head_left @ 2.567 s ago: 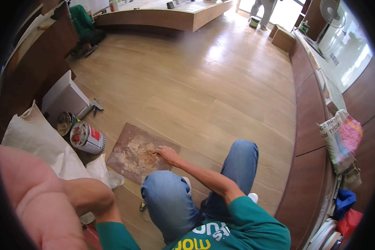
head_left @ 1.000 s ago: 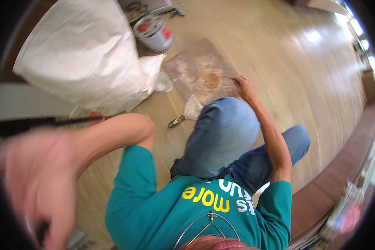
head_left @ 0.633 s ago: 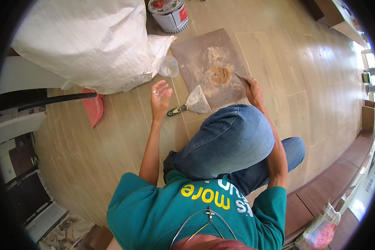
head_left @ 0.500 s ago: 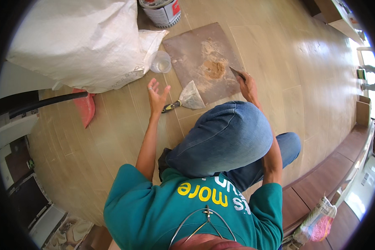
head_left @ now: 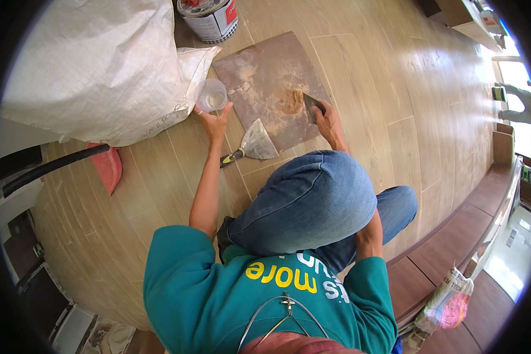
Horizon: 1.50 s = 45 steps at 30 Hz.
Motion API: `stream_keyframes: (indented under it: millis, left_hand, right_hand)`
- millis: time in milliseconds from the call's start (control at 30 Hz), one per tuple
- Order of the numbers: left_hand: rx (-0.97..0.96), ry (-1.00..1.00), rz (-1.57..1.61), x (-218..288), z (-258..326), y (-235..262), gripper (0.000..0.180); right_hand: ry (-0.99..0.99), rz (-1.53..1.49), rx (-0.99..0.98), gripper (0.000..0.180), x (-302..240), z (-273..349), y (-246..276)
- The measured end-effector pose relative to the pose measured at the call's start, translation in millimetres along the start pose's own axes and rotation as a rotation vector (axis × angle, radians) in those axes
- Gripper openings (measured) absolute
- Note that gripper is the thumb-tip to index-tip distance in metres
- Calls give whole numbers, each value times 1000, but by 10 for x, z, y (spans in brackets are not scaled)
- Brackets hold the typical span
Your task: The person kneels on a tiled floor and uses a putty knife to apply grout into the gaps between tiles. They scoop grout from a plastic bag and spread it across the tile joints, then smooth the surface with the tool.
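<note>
My left hand (head_left: 214, 122) is at the near side of a clear plastic cup (head_left: 211, 94) holding what looks like a little clear liquid. Its thumb and fingers are spread on either side of the cup, not visibly closed on it. In my right hand (head_left: 329, 125) is a dark flat scraper (head_left: 312, 107), gripped by its edge. The blade tilts over a brown square board (head_left: 271, 62) beside a small heap of tan powder (head_left: 291, 101). A wide putty knife (head_left: 258, 141) lies with its blade on the board's near left corner and its handle on the floor.
A large white woven sack (head_left: 100, 71) fills the far left, close against the cup. Behind the board stands a paint can (head_left: 209, 23). A red dustpan-like piece (head_left: 107, 168) and a black tube (head_left: 59, 168) lie left. My bent knee (head_left: 312, 194) is just before the board.
My left hand has reached forward to the cup. My right hand has moved the scraper inward to the powder, turning its flat face into view. The whole view has shifted slightly.
</note>
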<state>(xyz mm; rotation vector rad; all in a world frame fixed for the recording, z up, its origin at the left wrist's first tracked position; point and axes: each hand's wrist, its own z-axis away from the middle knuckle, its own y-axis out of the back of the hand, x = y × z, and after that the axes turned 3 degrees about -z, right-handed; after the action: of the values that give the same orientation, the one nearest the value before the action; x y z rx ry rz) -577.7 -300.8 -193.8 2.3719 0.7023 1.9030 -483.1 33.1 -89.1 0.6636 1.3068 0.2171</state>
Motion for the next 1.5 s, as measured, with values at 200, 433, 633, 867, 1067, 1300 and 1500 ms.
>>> stream_keyframes:
  millis: [200, 433, 633, 867, 1067, 1300, 1500]
  left_hand:
    - [-27, 17, -21, 102, -82, -59, 96]
    - [-25, -98, -8, 210, -145, -48, 75]
    - [-246, -50, -69, 449, -99, 128, 75]
    - [-497, -69, -129, 761, 8, 2, 77]
    - [-671, -145, -278, 1055, -14, -170, 75]
    - [-709, -243, -383, 1084, -45, -286, 72]
    - [-751, -264, -441, 1213, -92, -386, 73]
  right_hand:
    - [-91, -62, -20, 34, -4, 9, 24]
    - [-113, -118, 11, 35, 97, 102, 72]
    - [-137, -164, 10, 36, 98, 96, 43]
    - [-130, -104, 20, 37, 118, 103, 49]
    - [-125, -135, 3, 38, 177, 75, 57]
    - [-108, -146, 25, 32, 181, 82, -11]
    - [-147, -84, 25, 38, 69, 105, 92]
